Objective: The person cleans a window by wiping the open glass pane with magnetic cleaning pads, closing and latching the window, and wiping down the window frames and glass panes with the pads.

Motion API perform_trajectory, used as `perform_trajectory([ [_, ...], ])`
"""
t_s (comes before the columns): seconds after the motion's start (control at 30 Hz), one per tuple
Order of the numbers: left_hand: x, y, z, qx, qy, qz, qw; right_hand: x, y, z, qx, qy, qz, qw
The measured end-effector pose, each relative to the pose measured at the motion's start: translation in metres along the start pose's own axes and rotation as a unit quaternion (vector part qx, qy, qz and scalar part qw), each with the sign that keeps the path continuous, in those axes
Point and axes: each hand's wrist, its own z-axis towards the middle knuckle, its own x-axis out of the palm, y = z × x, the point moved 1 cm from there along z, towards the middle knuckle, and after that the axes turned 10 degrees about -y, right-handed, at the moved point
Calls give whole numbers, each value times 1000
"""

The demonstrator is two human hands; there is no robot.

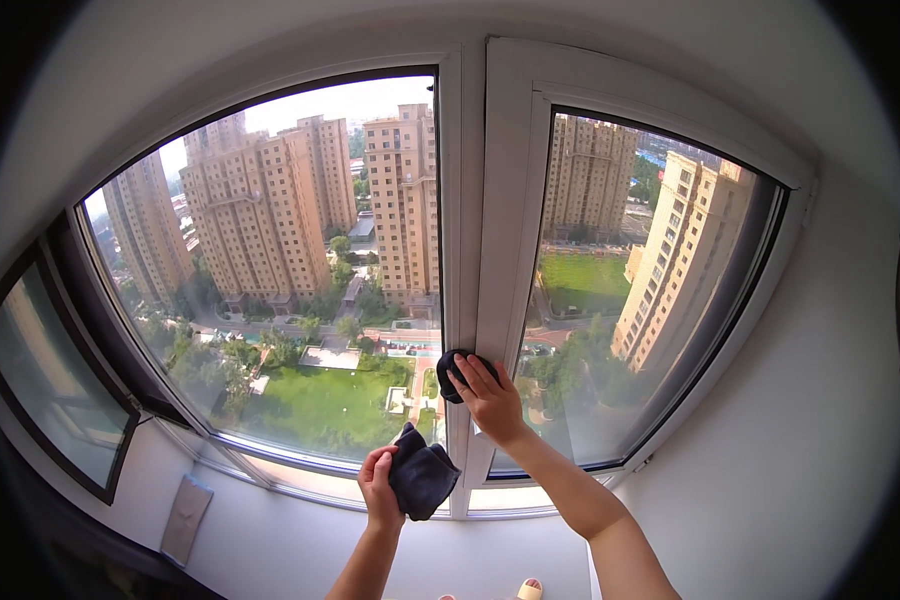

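My left hand pinches a dark navy cloth, which hangs folded in front of the lower edge of the large left window pane. Higher up and to the right, my right hand presses a second dark cloth, bunched into a pad, against the white upright window frame between the two panes. Its fingers lie over the cloth and cover part of it. The two cloths look separate. Close by my right wrist is the right sash, which appears closed.
At the far left a dark-framed window sash stands angled inward. Below it, a flat grey-brown pad leans against the white wall. Beyond the glass are tall beige buildings and lawns. A pale slipper shows at the bottom.
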Motion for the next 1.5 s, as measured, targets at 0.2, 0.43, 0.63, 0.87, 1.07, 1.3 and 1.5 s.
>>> perform_trajectory([
  [0.2, -15, 2, -4, 17, -20, 6, 1000, -32, -14, 38, 62, -74, 143, 985],
  [0.43, 1, 7, -8, -25, 14, 13, 1000, -18, -21, 22, 85, -85, 161, 980],
  [0.63, -28, 31, -15, -63, -21, 59, 996, -36, -18, -68, 401, -139, 361, 830],
  [0.87, -50, 76, -30, -87, -52, 125, 987, 6, -1, -136, 419, -103, 327, 841],
  [1.07, -62, 101, -22, -120, -50, 146, 981, 13, -10, -140, 384, -64, 420, 819],
  [1.3, -74, 130, -28, -158, -50, 153, 974, 25, 0, -169, 473, -29, 568, 672],
  [1.5, -70, 130, -33, -151, -44, 170, 973, 26, -1, -184, 499, -13, 572, 651],
])
